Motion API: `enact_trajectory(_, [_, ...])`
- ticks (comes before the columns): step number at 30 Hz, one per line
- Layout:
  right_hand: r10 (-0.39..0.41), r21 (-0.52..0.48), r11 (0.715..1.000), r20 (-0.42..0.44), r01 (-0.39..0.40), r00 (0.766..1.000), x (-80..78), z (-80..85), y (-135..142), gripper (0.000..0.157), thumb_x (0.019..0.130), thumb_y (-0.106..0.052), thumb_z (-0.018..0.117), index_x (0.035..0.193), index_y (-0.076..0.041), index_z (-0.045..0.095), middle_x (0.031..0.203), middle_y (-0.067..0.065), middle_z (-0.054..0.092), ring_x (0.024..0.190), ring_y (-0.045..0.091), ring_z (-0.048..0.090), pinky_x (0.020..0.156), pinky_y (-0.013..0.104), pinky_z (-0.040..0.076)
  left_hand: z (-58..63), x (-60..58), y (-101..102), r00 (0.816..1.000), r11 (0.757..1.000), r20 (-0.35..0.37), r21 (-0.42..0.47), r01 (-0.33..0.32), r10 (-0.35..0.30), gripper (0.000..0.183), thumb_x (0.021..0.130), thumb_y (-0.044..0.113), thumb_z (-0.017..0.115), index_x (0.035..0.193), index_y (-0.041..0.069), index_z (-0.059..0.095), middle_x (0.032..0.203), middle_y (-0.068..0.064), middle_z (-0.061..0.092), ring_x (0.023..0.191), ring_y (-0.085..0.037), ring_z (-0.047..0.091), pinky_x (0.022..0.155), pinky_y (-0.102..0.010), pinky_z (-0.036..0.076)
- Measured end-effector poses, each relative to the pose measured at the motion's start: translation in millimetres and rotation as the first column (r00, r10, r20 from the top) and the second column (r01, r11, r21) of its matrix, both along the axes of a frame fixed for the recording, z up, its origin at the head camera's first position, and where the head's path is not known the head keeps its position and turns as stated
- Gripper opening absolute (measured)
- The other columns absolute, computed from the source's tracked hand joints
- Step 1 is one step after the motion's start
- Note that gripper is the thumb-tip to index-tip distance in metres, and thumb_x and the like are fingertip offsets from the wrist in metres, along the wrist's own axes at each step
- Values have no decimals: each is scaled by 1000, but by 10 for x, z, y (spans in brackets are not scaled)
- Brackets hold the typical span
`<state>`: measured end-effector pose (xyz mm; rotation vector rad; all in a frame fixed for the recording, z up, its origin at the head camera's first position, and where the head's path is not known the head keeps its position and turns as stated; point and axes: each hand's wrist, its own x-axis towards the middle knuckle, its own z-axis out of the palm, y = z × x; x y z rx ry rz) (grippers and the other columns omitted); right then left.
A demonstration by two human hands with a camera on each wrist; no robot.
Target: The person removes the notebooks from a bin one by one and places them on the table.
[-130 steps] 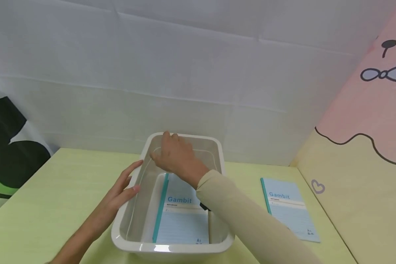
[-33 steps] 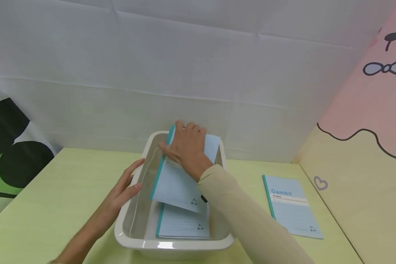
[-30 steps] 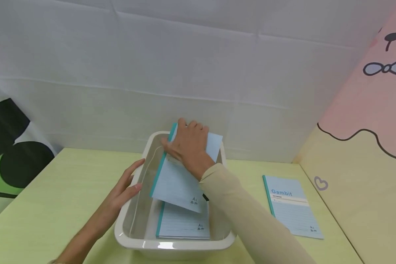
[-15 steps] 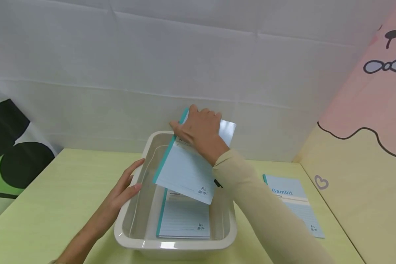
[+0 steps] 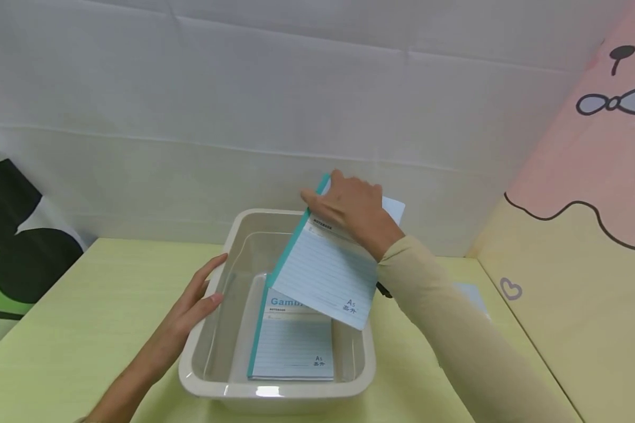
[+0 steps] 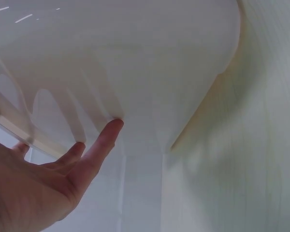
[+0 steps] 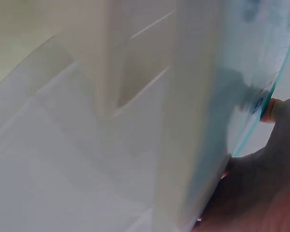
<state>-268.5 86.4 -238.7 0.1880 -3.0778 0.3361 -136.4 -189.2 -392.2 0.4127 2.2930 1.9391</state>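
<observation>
My right hand (image 5: 351, 205) grips a light-blue notebook (image 5: 325, 270) with a teal spine by its top end, fingers over the far edge and thumb by the spine. The notebook tilts above the right part of a whitish plastic tub (image 5: 193, 364). Inside the tub lies another Gambit notebook (image 5: 291, 346), its top right corner covered by the held one. In the right wrist view, the held notebook (image 7: 253, 96) stands edge-on beside the tub. My left hand (image 5: 182, 314) rests on the tub's left rim; in the left wrist view its nearly straight fingers (image 6: 99, 150) touch the outer wall.
A further blue notebook (image 5: 472, 296) lies on the pale green table (image 5: 132, 294) to the right, mostly hidden by my right sleeve (image 5: 455, 323). A white cloth wall (image 5: 217, 176) stands close behind the tub. A printed panel (image 5: 577, 282) borders the right side.
My right hand, seen over the tub without the notebook earlier, has lifted it and moved right and up, uncovering more of the notebook below. My left hand has stayed at the rim.
</observation>
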Motion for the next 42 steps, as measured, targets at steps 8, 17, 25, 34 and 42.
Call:
enact_trajectory(8, [35,32,999,-13,-35,999,-90,-311,366,80,93,-64,40,153,-10,42,125,18,64,115,37,58,106,59,38,-7,2,-5,1000,1000,-4,15,12,-12,60,111,28,38,165,41,15,156,-22,34,110,-24,69,76,-51,63])
enact_trajectory(17, [96,-9,995,-294,-104,951,-121,-721,738,63,94,-62,54,141,-20,52,100,12,57,89,31,51,84,45,32,-3,11,-7,1000,1000,-10,19,1,-1,60,111,28,38,165,40,16,154,-21,35,109,-25,69,76,-51,64])
enact_trajectory(25, [61,-95,991,-325,-97,944,-109,-834,1120,52,95,-53,57,137,-21,58,106,15,61,91,32,53,83,44,31,10,12,0,1000,1000,-17,25,7,-7,59,111,27,38,165,39,16,154,-20,35,109,-24,70,76,-52,64])
enact_trajectory(34, [11,-165,984,-333,-70,943,-33,-976,1487,45,93,-45,61,129,-18,62,104,16,63,89,32,54,81,41,30,23,16,4,1000,1000,-21,17,-6,6,59,111,27,38,165,39,17,151,-14,38,108,-21,70,75,-50,64])
enact_trajectory(42, [74,-128,983,-366,-129,928,11,-1348,1573,44,89,-44,68,124,-17,64,104,16,65,85,30,54,77,38,30,17,15,6,1000,1000,-25,28,-4,5,59,111,26,38,165,39,18,149,-11,40,107,-26,71,75,-52,64])
